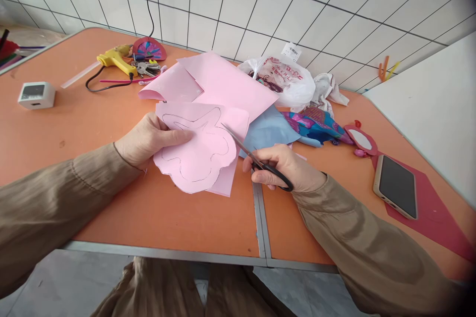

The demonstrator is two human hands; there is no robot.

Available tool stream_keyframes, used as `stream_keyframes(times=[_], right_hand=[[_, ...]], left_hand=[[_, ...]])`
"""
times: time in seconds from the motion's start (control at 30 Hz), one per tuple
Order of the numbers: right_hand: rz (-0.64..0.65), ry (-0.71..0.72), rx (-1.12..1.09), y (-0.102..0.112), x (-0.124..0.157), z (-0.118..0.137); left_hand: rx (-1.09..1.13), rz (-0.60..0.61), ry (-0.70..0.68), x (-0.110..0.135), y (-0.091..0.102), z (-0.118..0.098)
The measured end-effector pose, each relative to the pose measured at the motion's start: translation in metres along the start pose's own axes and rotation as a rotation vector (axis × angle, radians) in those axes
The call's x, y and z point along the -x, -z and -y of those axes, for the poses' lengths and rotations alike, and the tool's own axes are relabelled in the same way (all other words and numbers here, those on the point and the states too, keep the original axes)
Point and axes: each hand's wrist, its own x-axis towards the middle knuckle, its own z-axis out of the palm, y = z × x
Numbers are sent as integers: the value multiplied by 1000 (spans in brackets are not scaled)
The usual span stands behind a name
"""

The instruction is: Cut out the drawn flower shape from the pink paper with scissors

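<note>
My left hand [148, 141] pinches the left side of a pink sheet [197, 158], thumb on top. A shape with a wavy outline is drawn on the sheet in dark line, and its lower edge is cut in scallops. In my right hand [290, 166] are black-handled scissors [273, 173], fingers in the loops. Their blades lie at the sheet's right part, near the drawn outline; how far the blades are apart is hard to see. Behind the sheet lie larger pink sheets [230, 81] and a light blue sheet [267, 131].
On the orange table [167, 218] at left are a yellow glue gun [118, 58], keys [147, 68] and a white box-shaped device [36, 95]. A plastic bag [293, 81] sits by the tiled wall. At right, a phone [396, 185] rests on a red sheet [439, 208].
</note>
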Motion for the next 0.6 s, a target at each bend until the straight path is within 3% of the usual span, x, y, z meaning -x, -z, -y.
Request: stream_keyframes(times=[0.6], right_hand=[[-1,8,-1,0,0,-1]], left_hand=[[25,-23,33,0,-1,-1]])
